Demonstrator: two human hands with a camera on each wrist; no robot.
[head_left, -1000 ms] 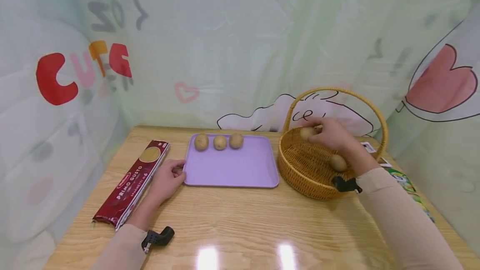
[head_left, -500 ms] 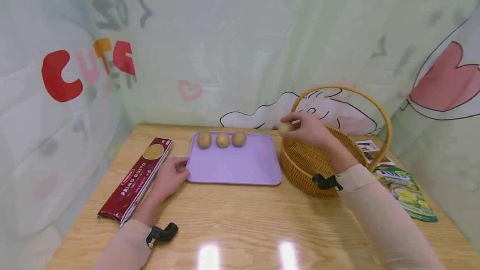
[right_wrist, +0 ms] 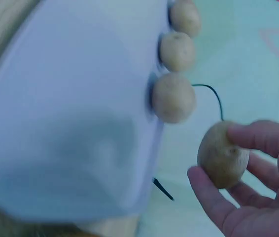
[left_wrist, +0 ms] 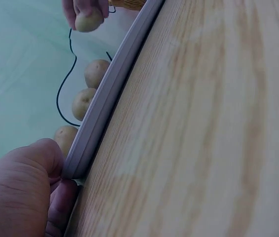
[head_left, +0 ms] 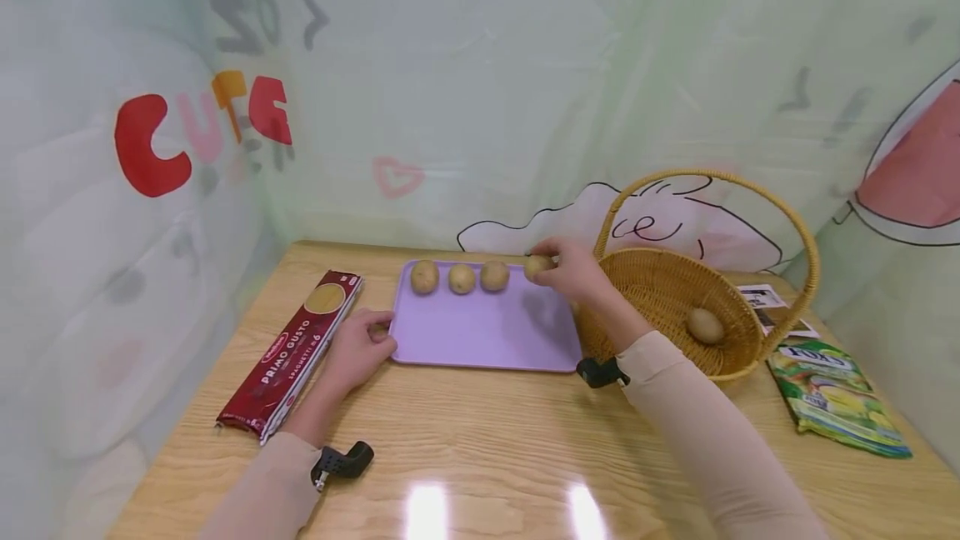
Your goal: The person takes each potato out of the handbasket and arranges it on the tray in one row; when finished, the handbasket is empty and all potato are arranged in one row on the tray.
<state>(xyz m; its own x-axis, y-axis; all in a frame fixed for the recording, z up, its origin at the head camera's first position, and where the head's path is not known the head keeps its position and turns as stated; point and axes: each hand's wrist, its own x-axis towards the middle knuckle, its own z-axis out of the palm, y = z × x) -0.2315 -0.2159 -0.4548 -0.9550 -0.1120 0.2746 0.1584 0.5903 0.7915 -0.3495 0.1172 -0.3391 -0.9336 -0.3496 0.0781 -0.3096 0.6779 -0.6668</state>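
Observation:
My right hand (head_left: 579,275) holds a potato (right_wrist: 223,155) between thumb and fingers, over the back right part of the purple tray (head_left: 480,332). Along the tray's back edge sit three more potatoes in a row: a left one (head_left: 424,277), a middle one (head_left: 461,278) and a right one (head_left: 494,276). At the tray's left side, my left hand (head_left: 362,347) pinches the rim, thumb and fingers close around the edge in the left wrist view. Another potato (head_left: 706,326) lies inside the wicker basket (head_left: 648,265), just right of the tray.
A red spaghetti packet (head_left: 296,352) lies left of my left hand. The basket's tall handle (head_left: 802,232) arches over it. Beyond the basket, on the right, lie a green and yellow packet (head_left: 840,397) and a printed card (head_left: 768,307). A patterned curtain (head_left: 450,107) hangs behind the table.
My right hand has lifted the potato out of the basket and carried it left over the tray. The left hand stays at the tray's edge. The head view has shifted slightly.

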